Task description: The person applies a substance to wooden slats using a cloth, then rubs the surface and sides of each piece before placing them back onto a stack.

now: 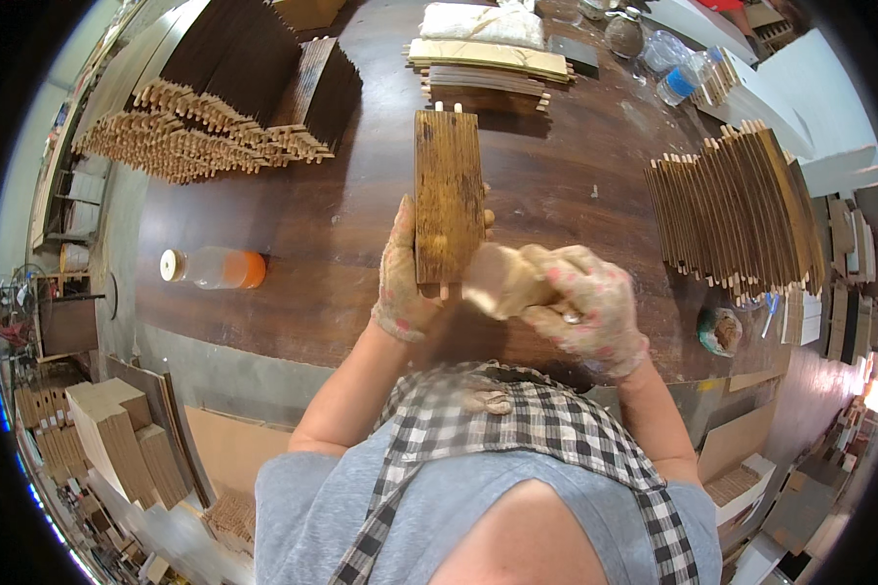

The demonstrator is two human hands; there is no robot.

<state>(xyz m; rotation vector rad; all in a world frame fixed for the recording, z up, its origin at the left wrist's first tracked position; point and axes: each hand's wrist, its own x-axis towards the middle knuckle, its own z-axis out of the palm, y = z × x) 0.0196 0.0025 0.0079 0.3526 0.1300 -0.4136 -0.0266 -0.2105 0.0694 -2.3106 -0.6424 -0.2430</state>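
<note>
My left hand (403, 281), in a stained glove, grips the near end of a brown wooden panel (448, 190) that lies lengthwise on the dark table (322, 244). Small pale pegs stick out of both ends of the panel. My right hand (590, 307), also gloved, holds a tan wad of cloth or sanding pad (502, 280) against the panel's near right corner.
Stacks of dark pegged panels lie at the far left (224, 97), at the right (737, 210) and at the far middle (488, 63). A plastic bottle with orange liquid (213, 267) lies to the left. Bottles (678, 68) stand at the far right, a round tin (720, 330) near the right edge.
</note>
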